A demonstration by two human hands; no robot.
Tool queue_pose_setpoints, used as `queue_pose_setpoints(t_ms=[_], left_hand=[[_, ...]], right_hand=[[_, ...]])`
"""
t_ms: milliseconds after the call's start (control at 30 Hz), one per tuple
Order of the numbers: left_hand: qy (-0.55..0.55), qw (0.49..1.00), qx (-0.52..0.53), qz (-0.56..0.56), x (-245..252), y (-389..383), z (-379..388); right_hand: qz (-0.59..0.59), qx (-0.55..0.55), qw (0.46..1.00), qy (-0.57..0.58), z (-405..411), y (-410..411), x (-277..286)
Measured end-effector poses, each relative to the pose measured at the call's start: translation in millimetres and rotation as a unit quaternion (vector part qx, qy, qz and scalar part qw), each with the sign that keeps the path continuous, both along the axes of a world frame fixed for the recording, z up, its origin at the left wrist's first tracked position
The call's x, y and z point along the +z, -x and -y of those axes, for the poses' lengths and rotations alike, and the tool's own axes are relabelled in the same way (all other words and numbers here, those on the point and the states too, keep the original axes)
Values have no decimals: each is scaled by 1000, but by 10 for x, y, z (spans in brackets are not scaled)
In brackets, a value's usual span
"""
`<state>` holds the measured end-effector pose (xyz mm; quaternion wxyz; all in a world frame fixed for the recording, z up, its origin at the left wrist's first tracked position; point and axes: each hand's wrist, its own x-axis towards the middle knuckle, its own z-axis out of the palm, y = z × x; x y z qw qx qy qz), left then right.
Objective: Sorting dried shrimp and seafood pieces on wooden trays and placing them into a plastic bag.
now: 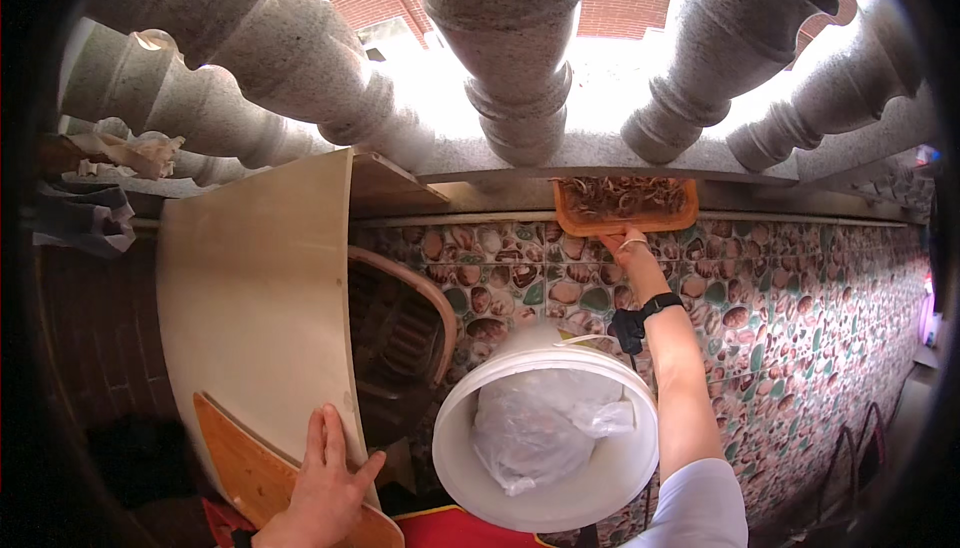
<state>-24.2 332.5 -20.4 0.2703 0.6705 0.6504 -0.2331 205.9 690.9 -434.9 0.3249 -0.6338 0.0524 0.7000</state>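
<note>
My right hand (624, 242) reaches far forward and grips the near rim of an orange plastic tray (626, 226), its thumb and fingers partly hidden. Thin, brown, dried-looking pieces (628, 197) fill the tray, at the ledge under the balusters. My left hand (328, 484) rests flat on a pale panel (259, 300) and an orange-brown wooden board (251, 450), its thumb stretched past the panel's right edge. Between my arms stands a white plastic bucket (546, 516), a bundled clear plastic bag (532, 432) inside it.
Stone balusters (521, 60) line the far side above a stone ledge (465, 162). Right of the panel lies a dark basin (397, 323) with a pinkish rim. Pebble-patterned tiles (750, 308) cover the surface below the ledge. A red cloth (465, 531) shows beneath the bucket.
</note>
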Motion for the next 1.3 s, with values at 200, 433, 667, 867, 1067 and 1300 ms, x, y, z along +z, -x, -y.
queue_pose_setpoints(t_ms=[200,433,667,867,1067,1300], left_hand=[[2,1000,0,3,21,-8,-47],[3,1000,0,4,4,10,-16],[10,1000,-19,-2,18,11,-34],[-30,997,62,40,81,-44,-44],[-31,997,58,36,89,-66,-56],[-27,997,63,35,95,-65,-51]], right_hand=[[-43,29,997,-63,-57,-8,-15],[-53,158,986,-31,-87,-114,148],[136,101,984,-51,-155,-413,166],[43,87,993,-73,-240,-694,46],[-1,96,995,-27,-37,-366,37],[53,189,981,-6,32,-592,103]])
